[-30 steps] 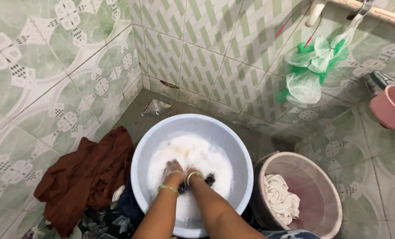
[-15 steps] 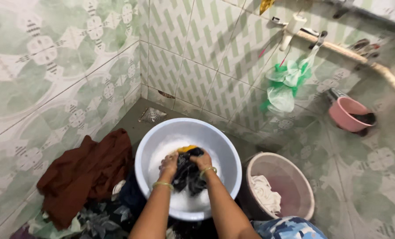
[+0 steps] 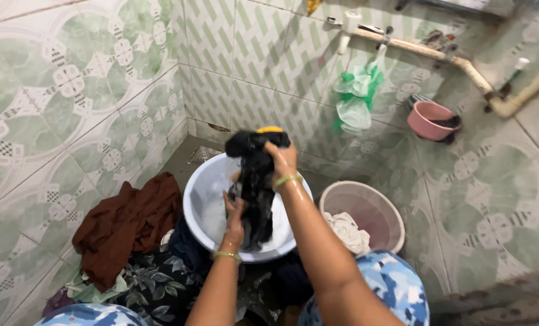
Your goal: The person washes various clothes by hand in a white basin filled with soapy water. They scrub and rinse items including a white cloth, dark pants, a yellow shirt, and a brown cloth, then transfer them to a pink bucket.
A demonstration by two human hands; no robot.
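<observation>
Head view | right hand (image 3: 283, 158) clenched on top of dark wet garment (image 3: 256, 187), held above pale blue basin (image 3: 198, 194) | left hand (image 3: 234, 211) grips its middle | brown cloth (image 3: 124, 224) beside basin's left rim, pink bucket (image 3: 383, 205) by its right.

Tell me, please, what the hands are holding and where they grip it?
A wet dark garment: the right hand grips its top, the left hand its middle.

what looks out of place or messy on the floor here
Clothes lie heaped on the tiled floor left of the white basin: a crumpled brown garment and a floral cloth below it. Otherwise nothing stands out; both hands hold the dark wet garment over the basin.
</observation>
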